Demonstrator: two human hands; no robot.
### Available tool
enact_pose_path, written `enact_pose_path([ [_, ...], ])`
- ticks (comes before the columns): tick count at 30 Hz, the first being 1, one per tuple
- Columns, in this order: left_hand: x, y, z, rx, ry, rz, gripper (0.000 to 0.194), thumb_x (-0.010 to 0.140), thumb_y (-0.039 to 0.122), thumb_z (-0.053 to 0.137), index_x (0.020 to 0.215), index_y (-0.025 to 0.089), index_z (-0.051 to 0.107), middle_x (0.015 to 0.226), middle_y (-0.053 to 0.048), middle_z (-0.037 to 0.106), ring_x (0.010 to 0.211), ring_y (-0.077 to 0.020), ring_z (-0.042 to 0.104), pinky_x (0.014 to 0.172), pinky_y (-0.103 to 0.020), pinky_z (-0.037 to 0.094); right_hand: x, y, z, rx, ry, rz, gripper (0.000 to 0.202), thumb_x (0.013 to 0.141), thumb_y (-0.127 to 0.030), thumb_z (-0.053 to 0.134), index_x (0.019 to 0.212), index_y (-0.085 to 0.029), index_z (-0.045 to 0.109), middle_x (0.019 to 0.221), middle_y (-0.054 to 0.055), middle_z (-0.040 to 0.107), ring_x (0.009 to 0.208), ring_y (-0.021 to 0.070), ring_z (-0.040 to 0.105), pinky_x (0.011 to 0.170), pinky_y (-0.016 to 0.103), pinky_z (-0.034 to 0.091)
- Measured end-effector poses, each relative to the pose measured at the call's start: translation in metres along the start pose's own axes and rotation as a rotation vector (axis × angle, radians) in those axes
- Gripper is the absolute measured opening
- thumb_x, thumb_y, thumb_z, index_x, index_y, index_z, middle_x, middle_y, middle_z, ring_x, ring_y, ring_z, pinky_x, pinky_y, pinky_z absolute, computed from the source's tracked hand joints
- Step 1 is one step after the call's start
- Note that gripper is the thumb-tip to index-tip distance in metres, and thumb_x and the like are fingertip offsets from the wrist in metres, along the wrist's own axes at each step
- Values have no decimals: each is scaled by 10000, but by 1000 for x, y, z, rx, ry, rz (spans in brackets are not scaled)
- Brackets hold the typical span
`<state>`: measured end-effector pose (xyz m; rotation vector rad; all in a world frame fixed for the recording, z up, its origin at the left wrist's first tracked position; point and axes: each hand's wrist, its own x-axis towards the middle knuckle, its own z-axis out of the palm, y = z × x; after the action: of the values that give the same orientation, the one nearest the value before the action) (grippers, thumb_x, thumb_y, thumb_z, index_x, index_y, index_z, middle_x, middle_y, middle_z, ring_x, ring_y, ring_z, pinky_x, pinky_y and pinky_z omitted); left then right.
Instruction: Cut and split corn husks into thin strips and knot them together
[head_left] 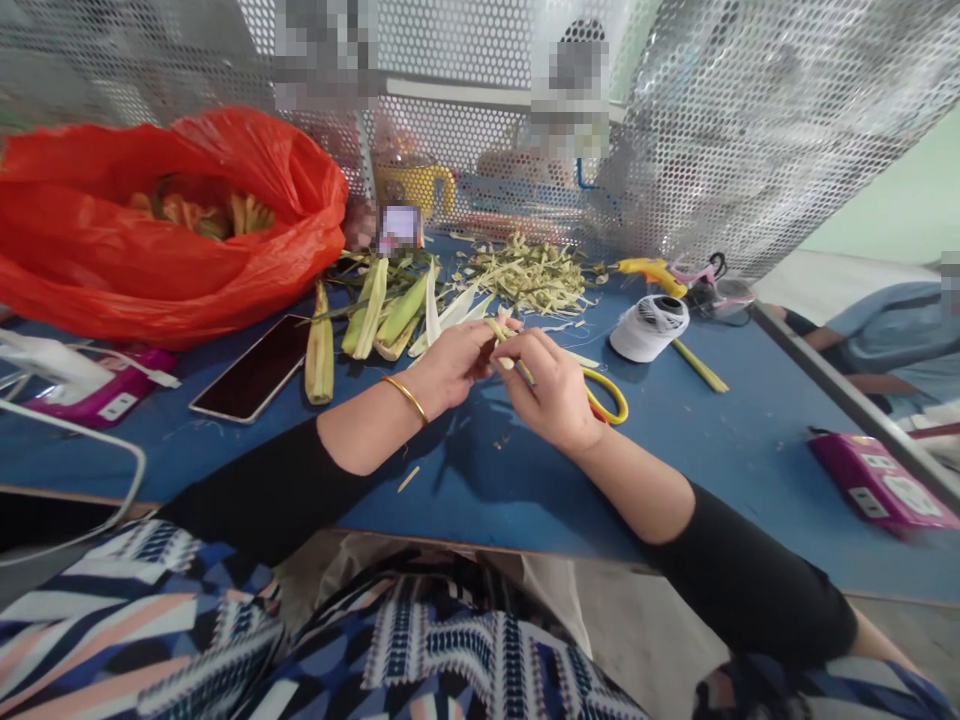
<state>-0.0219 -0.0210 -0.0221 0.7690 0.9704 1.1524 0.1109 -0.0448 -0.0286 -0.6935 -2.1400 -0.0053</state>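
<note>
Above the middle of the blue table, my left hand (459,362) and my right hand (551,388) meet with their fingertips closed on a small pale-green strip of corn husk (502,340). A gold bangle circles my left wrist. Yellow-handled scissors (619,398) lie partly hidden behind my right hand. Just beyond my left hand are green and whitish corn husks (405,315). Farther back spreads a heap of shredded husk bits (532,278). To the right of my right hand stands a spool of white thread (646,332).
A large open red plastic bag (277,280) with husks inside fills the back left. A phone (255,368) lies near it, beside a purple pack (120,400). Another purple pack (874,480) is at right. A yellow glue gun (652,273) lies before the perforated metal screen (697,130).
</note>
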Motion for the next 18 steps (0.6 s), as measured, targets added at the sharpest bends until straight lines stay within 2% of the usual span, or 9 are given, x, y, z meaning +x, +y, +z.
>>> enact_pose_path([
  [4,-4,2,1,92,32,34,113,805,179,579,751,141,670,557,22,571,435,-67,508,398,-168,333,2,1,-2,64,116,221,100,898,-223,518,819,-214,579,764,23,624,696,161,591,691,312,458],
  [7,-8,4,4,193,41,108,141,827,156,556,751,138,672,516,31,556,417,-68,505,400,-168,341,4,5,-3,88,204,352,109,865,-249,561,765,-213,583,783,25,626,748,165,583,717,310,455],
  [9,-10,4,5,246,30,146,156,839,159,550,750,138,676,515,29,566,430,-71,519,413,-166,354,5,8,-2,141,203,490,111,862,-270,560,769,-212,573,749,11,617,718,156,575,682,294,450],
  [12,-10,2,6,301,7,182,171,855,186,549,773,140,691,553,14,612,483,-83,563,463,-169,407,5,12,1,181,126,655,120,873,-284,532,783,-210,561,663,-14,587,607,134,530,613,276,418],
  [16,-8,0,4,335,-25,202,177,861,226,560,823,149,714,593,2,654,529,-100,599,536,-193,471,5,13,1,46,132,622,119,834,-249,556,722,-208,559,775,30,614,729,165,560,673,292,413],
  [18,-7,0,4,336,-35,193,177,859,242,568,841,152,720,603,-1,664,530,-103,602,559,-207,491,6,13,0,34,101,640,133,840,-263,551,719,-210,552,748,27,608,709,168,561,657,291,401],
])
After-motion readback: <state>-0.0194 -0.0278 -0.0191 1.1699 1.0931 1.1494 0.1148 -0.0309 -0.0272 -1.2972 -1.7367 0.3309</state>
